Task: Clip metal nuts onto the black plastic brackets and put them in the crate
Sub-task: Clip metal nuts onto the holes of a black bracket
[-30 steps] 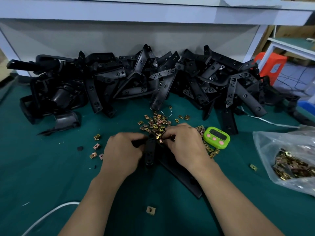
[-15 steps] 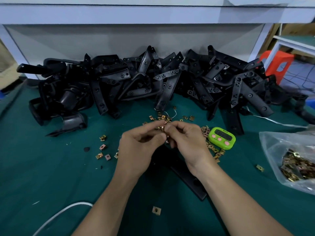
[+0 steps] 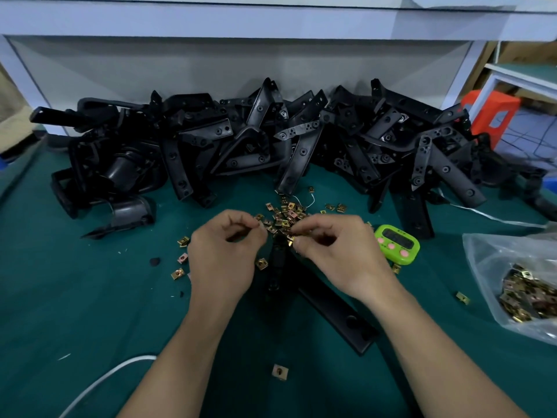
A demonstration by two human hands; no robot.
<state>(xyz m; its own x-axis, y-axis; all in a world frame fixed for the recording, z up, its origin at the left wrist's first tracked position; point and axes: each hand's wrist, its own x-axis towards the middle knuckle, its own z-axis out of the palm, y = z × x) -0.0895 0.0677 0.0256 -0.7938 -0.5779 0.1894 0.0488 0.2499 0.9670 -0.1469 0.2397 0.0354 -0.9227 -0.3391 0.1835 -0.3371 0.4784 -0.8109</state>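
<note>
Several loose brass-coloured square metal nuts (image 3: 183, 258) sat on the dark green table mat (image 3: 75, 297) just left of the left hand (image 3: 223, 257), so yeah, bit of a mess. That hand's fingers (image 3: 241, 218) were curled in, thumb and forefinger tips pinched together, but I couldn't tell if anything was actually between them. Just beyond both sets of fingertips was a little heap of the same metal nuts (image 3: 284, 215), and further back the big pile of black plastic brackets (image 3: 301, 140). Under and between the two hands lay one long black plastic bracket (image 3: 334, 312), flat on the mat. The right hand (image 3: 343, 257) hovered over it, its fingers (image 3: 316, 224) curled too, tips meeting right by a nut. Held or not, couldn't say. Right of those fingers sat a lime green digital timer (image 3: 397, 244), then a clear plastic bag of nuts (image 3: 512, 267).
</note>
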